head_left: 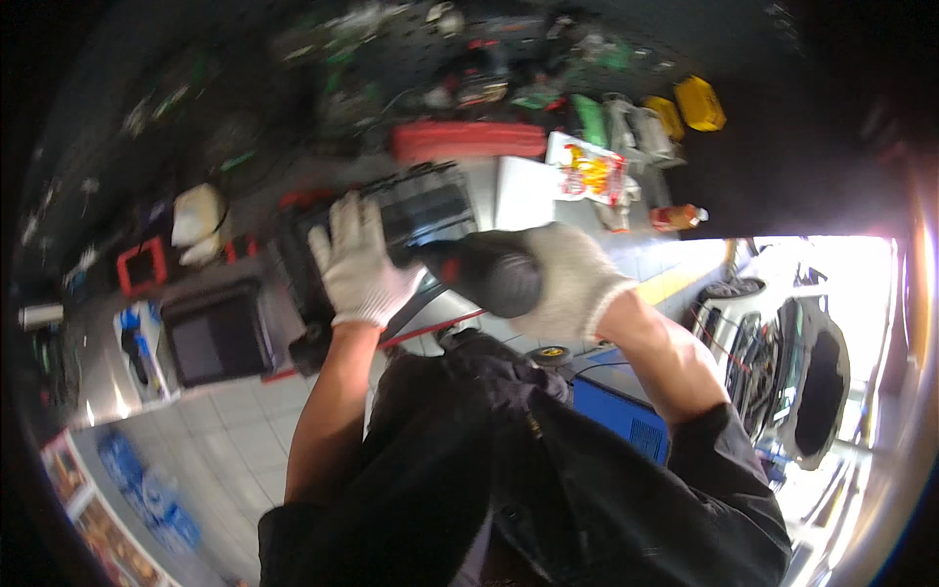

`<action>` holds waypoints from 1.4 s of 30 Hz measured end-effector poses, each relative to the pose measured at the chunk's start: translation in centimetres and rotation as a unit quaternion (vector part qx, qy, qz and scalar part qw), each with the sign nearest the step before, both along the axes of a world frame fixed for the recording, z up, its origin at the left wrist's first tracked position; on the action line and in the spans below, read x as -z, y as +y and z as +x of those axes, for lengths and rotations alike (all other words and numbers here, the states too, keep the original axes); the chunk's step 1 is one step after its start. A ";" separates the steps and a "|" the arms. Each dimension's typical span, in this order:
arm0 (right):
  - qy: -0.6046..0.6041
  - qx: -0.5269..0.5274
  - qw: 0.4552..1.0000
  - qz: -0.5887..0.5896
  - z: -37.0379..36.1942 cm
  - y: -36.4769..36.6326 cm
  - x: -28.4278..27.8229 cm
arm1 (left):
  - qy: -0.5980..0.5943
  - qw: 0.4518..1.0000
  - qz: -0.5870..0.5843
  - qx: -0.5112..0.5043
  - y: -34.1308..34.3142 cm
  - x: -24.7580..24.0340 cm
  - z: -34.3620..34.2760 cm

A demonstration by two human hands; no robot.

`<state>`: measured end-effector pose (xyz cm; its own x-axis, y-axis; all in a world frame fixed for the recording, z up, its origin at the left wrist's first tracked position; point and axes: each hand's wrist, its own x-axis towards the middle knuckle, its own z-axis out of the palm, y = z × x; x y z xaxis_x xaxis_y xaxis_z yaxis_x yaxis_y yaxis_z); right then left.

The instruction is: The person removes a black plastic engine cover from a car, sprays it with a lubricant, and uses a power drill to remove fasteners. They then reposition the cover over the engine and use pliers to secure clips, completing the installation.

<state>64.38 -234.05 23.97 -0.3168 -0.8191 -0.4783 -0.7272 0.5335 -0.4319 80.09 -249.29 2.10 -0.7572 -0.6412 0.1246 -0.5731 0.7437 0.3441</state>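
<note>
A black plastic housing with ribs lies on the workbench in front of me, blurred by motion. My left hand, in a white knit glove, rests flat on it with fingers spread. My right hand, gloved the same way, is wrapped round a black power drill with a small red mark. The drill's rounded back end faces me, and its front reaches left toward the left thumb, over the near side of the housing. I cannot make out its tip, nor whether it touches the housing.
Behind the housing lies a long red case. White paper, a colourful packet and a small bottle are to the right. A dark-screened tablet sits left. A blue box stands below the bench; a car is farther right.
</note>
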 end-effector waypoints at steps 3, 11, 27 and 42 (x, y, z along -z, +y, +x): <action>0.006 -0.022 0.999 0.029 0.8 -1.6 -0.5 | -0.032 0.997 -0.065 0.006 -0.3 0.9 -0.1; 0.008 -0.026 0.999 0.044 0.9 -2.1 -0.3 | -0.039 0.994 -0.100 0.016 -0.7 2.6 0.1; 0.013 -0.043 0.997 0.059 0.5 -2.9 -0.8 | -0.146 0.984 -0.101 0.029 -0.6 1.4 0.1; 0.021 -0.073 0.994 0.073 0.3 -3.6 -0.3 | -0.190 0.978 -0.088 0.009 -0.4 2.0 -0.1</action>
